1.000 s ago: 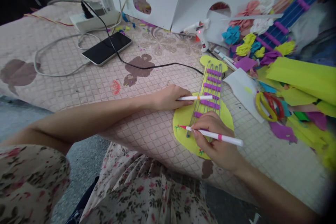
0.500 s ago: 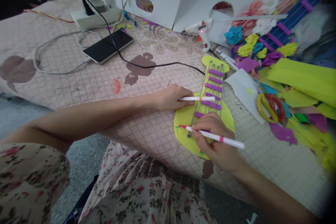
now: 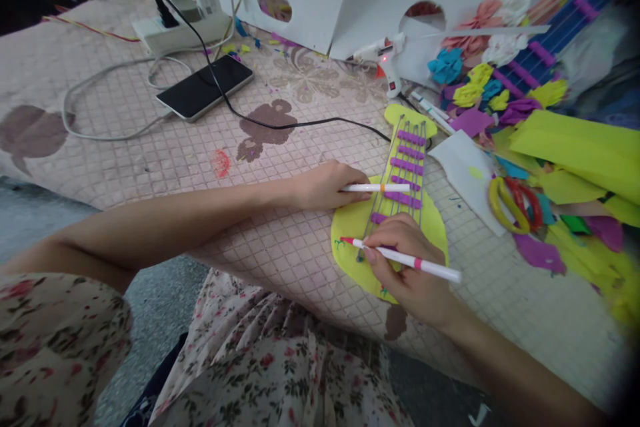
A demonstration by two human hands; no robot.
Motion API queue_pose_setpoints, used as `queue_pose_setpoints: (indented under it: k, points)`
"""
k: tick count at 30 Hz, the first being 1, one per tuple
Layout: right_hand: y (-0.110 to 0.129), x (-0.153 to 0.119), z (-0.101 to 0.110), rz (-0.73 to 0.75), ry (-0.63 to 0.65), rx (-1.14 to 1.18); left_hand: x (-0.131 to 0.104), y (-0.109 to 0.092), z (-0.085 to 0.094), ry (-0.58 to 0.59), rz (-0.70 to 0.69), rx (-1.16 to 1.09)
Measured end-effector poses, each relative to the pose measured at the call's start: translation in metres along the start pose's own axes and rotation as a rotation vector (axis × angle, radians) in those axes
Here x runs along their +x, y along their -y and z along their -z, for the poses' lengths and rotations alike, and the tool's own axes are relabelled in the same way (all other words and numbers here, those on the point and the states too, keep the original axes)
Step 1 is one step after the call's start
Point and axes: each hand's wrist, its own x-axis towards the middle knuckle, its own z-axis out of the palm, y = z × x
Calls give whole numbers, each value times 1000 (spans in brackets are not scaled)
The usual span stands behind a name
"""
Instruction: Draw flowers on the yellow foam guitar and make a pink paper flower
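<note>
A yellow paper guitar (image 3: 350,217) with purple strips and grey string-like lines lies on the patterned tablecloth. My right hand (image 3: 413,267) grips a white felt-tip pen with a red tip (image 3: 435,269); the tip meets the guitar's left side beside a small green drawing (image 3: 339,246). Another small green and red drawing (image 3: 384,291) sits near the lower edge. Closed around a second white felt-tip pen with an orange band (image 3: 395,188), my left hand (image 3: 330,185) rests at the guitar's upper left edge.
A glue gun (image 3: 393,73) with a red light stands beyond the guitar, its black cable crossing the cloth. To the left are a phone (image 3: 207,88) and a power strip (image 3: 180,33). Scissors (image 3: 507,205), coloured paper scraps and paper flowers (image 3: 445,67) lie at the right.
My right hand and the back end of its pen have shifted very slightly left, with the tip still at the green drawing. My left hand has stayed in place.
</note>
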Motion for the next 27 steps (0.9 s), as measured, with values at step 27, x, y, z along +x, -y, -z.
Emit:
queue_pose_setpoints:
  k: [27]
  points:
    - [-50, -71, 54, -343, -720, -71, 0, -1, 8, -118, 138, 7]
